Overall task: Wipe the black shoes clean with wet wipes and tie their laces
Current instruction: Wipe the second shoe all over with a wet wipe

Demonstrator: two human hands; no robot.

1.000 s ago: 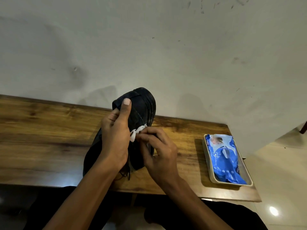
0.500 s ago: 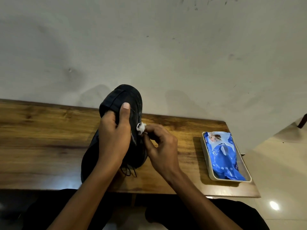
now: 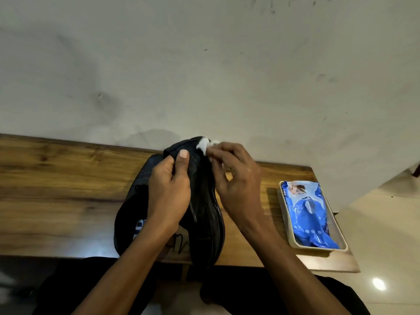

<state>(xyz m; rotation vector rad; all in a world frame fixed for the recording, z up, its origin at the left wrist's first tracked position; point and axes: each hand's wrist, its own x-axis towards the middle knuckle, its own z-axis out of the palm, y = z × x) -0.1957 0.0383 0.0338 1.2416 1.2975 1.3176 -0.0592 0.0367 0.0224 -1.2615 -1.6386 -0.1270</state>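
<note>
A black shoe (image 3: 205, 214) is tilted on its side over the wooden table (image 3: 56, 189), toe toward the wall. My left hand (image 3: 169, 192) grips its upper, thumb lying along the toe end. My right hand (image 3: 236, 178) pinches a crumpled white wet wipe (image 3: 203, 144) against the shoe's toe tip. A second black shoe (image 3: 134, 212) lies on the table under and left of my left hand, partly hidden. Loose black laces (image 3: 179, 244) hang near the table's front edge.
A blue pack of wet wipes (image 3: 306, 212) lies in a beige tray (image 3: 284, 208) at the table's right end. A marked white wall (image 3: 204, 76) runs right behind the table. Light tiled floor (image 3: 386, 235) shows at the right, and my dark-clothed legs below.
My right hand slid the wipe from the middle of the shoe's side up to the toe tip. The shoe tipped a little; my left hand kept its grip.
</note>
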